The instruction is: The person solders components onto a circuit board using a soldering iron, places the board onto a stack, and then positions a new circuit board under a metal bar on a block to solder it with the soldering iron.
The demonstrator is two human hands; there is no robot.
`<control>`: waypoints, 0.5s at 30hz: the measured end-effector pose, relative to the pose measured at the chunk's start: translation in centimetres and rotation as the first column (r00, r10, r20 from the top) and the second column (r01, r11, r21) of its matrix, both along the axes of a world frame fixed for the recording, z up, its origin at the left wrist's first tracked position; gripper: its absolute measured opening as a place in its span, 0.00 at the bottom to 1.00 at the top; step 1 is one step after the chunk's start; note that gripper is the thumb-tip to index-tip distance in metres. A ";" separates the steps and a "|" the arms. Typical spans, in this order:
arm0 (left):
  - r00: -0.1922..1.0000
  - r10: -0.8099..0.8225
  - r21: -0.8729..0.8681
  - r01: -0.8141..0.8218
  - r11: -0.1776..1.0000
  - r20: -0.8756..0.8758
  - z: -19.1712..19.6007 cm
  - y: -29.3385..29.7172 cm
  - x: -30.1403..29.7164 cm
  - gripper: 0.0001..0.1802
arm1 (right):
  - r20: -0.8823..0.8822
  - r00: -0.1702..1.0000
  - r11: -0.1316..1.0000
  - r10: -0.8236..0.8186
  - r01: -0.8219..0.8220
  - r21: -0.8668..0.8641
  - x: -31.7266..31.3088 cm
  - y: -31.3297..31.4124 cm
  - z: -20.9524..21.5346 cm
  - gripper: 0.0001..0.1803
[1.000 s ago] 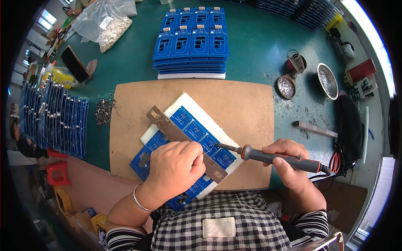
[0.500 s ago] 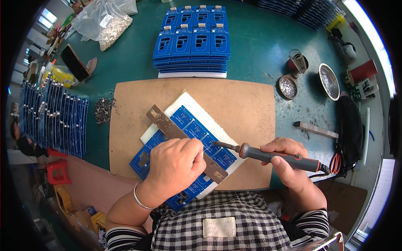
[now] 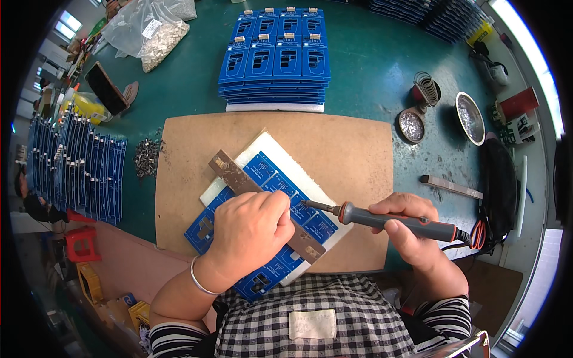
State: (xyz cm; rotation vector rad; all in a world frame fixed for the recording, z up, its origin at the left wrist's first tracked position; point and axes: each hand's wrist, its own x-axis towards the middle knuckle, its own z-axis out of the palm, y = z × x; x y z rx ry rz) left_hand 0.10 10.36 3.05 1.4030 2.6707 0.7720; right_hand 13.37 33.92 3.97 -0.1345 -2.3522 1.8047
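a worker in a checked apron (image 3: 268, 322) and striped sleeves (image 3: 444, 316) handles a blue circuit board panel (image 3: 262, 169) at a green worktop (image 3: 370, 77). the left hand (image 3: 253, 230), a bracelet (image 3: 199, 280) at its wrist, is curled over the panel and a brown bar (image 3: 236, 173) laid slantwise across it, thumb against forefinger; what that hand pinches, if anything, cannot be told. the right hand (image 3: 412, 230) grips a gray soldering iron (image 3: 394, 222) between thumb and fingers, its tip pointing left at the panel; whether it touches is unclear. the panel lies askew on a white foam pad (image 3: 286, 164), itself on a brown mat board (image 3: 340, 140). to the right are orange-handled scissors (image 3: 478, 234), a metal bar (image 3: 452, 185), a round dish (image 3: 412, 127) and a metal bowl (image 3: 470, 119), with a coiled iron holder (image 3: 425, 89) just behind the dish. to the left, small dark parts (image 3: 147, 158) lie heaped beside a row of upright blue boards (image 3: 77, 173). beyond the mat board rises a stack of blue circuit boards (image 3: 274, 62); farther left sits a clear bag of pale parts (image 3: 162, 45).
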 end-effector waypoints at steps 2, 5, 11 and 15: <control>1.000 -0.001 -0.004 0.001 1.000 -0.003 0.0 0.0 0.0 0.08 | -0.007 1.000 1.000 0.016 -0.016 0.024 0.0 0.0 0.1 0.15; 0.999 -0.029 -0.008 0.030 1.000 0.026 0.3 0.0 0.3 0.08 | 0.000 1.000 0.998 0.027 -0.027 0.057 0.2 0.2 0.5 0.15; 0.997 -0.047 -0.019 0.048 0.999 0.057 0.6 -0.1 1.0 0.07 | -0.025 1.000 1.000 -0.006 0.007 0.013 1.2 0.3 0.8 0.15; 0.996 -0.058 -0.011 0.059 0.998 0.071 0.6 -0.2 1.3 0.07 | -0.020 0.998 0.998 -0.059 0.059 0.014 2.1 0.2 0.8 0.16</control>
